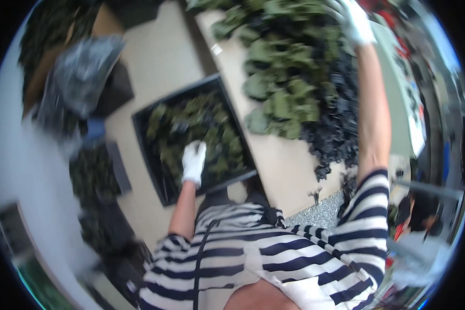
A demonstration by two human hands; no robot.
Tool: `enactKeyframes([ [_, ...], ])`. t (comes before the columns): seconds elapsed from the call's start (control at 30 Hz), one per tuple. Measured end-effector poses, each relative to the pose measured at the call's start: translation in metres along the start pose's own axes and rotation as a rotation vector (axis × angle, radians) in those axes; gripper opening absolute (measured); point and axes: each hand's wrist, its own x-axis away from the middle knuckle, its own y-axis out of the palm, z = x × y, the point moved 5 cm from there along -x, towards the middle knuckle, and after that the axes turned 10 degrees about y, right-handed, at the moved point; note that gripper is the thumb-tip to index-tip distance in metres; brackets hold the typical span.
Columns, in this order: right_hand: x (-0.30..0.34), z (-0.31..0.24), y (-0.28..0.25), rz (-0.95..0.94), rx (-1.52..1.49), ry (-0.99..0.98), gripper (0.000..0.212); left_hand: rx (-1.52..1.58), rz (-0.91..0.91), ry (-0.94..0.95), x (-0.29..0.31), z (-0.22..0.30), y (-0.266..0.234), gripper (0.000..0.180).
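My left hand (194, 161), in a white glove, is over a black bin (151, 168) of small green and dark pieces (214, 121). Its fingers look curled together; what they hold, if anything, is hidden. At full stretch, my right hand (355, 25), also gloved in white, reaches to the far end of a spread of olive-green moulded pieces (287, 67). Blur softens its fingers, which seem extended and apart, with no held piece visible. Along my right forearm lies a band of small black pieces (333, 121) beside the green ones.
A clear plastic bag (82, 72) sits over a cardboard box at the far left. Further dark containers of green pieces (93, 173) stand at the left. The pale tabletop (276, 157) lies right of the bin. Blurred shelving or equipment (423, 67) lines the far right.
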Motion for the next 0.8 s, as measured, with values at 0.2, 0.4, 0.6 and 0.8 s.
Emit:
enactKeyframes([
  [0.2, 0.228, 0.136, 0.012, 0.04, 0.596, 0.0, 0.033, -0.487, -0.334, -0.345, 0.029, -0.125, 0.008, 0.076],
  [0.4, 0.391, 0.237, -0.075, 0.23, 0.575, 0.644, 0.032, -0.427, 0.057, -0.448, -0.016, -0.093, 0.001, 0.091],
  [0.6, 0.478, 0.268, -0.127, 0.274, 0.641, 0.713, 0.03, -0.594, -0.213, -0.587, -0.036, -0.126, 0.028, 0.09],
  [0.8, 0.426, 0.243, -0.033, 0.087, 0.83, 0.42, 0.023, -0.21, -0.405, -0.425, -0.023, -0.132, 0.008, 0.048],
])
